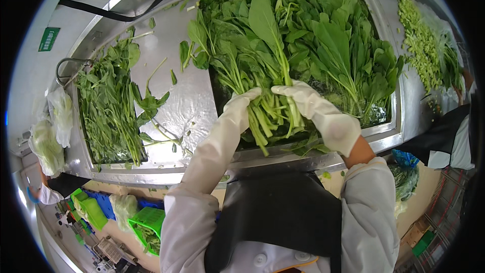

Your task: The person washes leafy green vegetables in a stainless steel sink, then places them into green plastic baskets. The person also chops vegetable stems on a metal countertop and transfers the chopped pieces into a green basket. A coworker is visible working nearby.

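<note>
My left hand (pixel 239 109), in a white glove, grips a bunch of leafy greens with thick pale stems (pixel 264 121) pointing towards me. My right hand (pixel 311 102), gloved too, closes around more stems (pixel 292 112) just beside it, with one long broad leaf (pixel 262 21) rising above. Both hands are over the near side of a metal sink basin (pixel 396 112) of water. More loose leafy greens (pixel 337 49) crowd the basin, reaching past its back and right rims. The palms and part of the gripped stems are hidden by the gloves.
At left, a smaller basin holds thin-stemmed greens (pixel 108 110); stray leaves lie on the wet steel ledge (pixel 178 94) between. Chopped green pieces (pixel 420 41) lie at right, near another person's arm (pixel 468 79). Bagged vegetables (pixel 47 146) stand far left. Green crates (pixel 149 223) are on the floor behind.
</note>
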Demonstrator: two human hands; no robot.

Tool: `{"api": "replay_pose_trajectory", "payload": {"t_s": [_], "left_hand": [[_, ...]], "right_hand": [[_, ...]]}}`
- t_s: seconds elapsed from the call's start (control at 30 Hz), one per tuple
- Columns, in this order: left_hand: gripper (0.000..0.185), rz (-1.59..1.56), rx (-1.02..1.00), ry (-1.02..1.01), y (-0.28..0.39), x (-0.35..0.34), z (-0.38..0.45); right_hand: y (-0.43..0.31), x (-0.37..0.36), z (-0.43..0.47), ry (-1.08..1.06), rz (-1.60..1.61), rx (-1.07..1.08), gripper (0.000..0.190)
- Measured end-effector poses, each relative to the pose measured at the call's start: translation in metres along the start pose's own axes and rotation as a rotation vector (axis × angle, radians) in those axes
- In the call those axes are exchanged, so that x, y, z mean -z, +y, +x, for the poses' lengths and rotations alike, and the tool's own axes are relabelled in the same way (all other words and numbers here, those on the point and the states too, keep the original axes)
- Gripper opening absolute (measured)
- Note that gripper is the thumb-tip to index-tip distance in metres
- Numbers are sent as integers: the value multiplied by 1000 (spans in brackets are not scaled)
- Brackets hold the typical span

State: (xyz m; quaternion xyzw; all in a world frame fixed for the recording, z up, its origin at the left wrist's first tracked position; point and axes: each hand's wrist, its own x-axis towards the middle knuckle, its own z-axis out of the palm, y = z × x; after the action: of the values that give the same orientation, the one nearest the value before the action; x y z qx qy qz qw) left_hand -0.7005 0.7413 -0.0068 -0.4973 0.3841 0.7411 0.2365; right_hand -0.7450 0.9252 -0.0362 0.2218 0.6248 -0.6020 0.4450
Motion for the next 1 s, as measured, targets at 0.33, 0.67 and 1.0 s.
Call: {"api": "replay_pose_trajectory", "payload": {"t_s": [0.33,0.67,1.0], "left_hand": [[26,63,-48,113,-7,-2,-28],[41,182,-122,-73,-13,10,-83],[39,194,-235,-71,-8,45,-110]], "right_hand": [[1,-26,-36,-83,331,-23,34],[2,-37,-94,-112,-102,244,35],[20,-105,-127,71,-477,641,51]]}}
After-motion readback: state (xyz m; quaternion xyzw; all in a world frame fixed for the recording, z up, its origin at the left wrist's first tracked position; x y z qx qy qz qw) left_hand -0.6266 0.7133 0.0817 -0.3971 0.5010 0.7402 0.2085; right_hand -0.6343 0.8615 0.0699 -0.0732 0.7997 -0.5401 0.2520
